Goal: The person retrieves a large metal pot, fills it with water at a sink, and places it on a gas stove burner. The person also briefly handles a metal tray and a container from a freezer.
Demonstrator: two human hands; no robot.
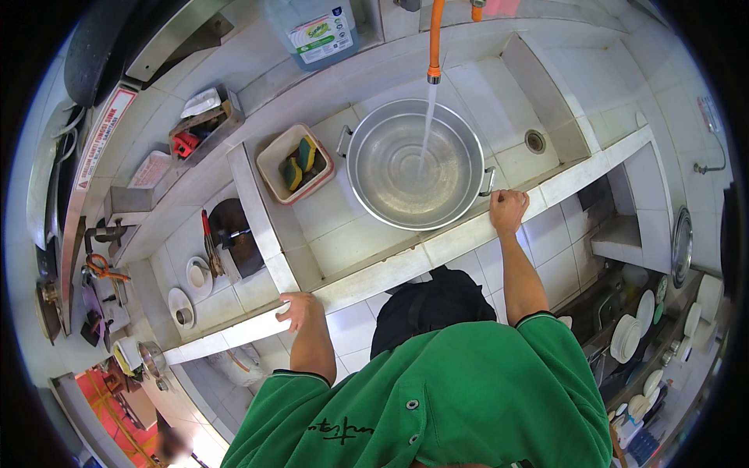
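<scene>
A wide aluminium pot (386,196) with two side handles stands in the white tiled sink basin (345,240). Water (429,117) runs into it from an orange hose (435,41), rippling the water inside. My right hand (508,209) rests with curled fingers on the basin's front ledge (386,270), close to the pot's right handle (488,181); nothing is seen in it. On the same ledge, further left by the dividing wall (257,205), lies my left hand (303,310) with fingers apart, holding nothing. A plastic tub (275,190) with green-and-yellow sponges (306,153) sits left of the pot.
A drain (535,141) lies right of the pot. The left basin holds a wok (225,222), cups and saucers (199,275). A Sunlight jug (319,35) and a clear box (208,126) stand on the back ledge. Racked plates (626,338) are at lower right.
</scene>
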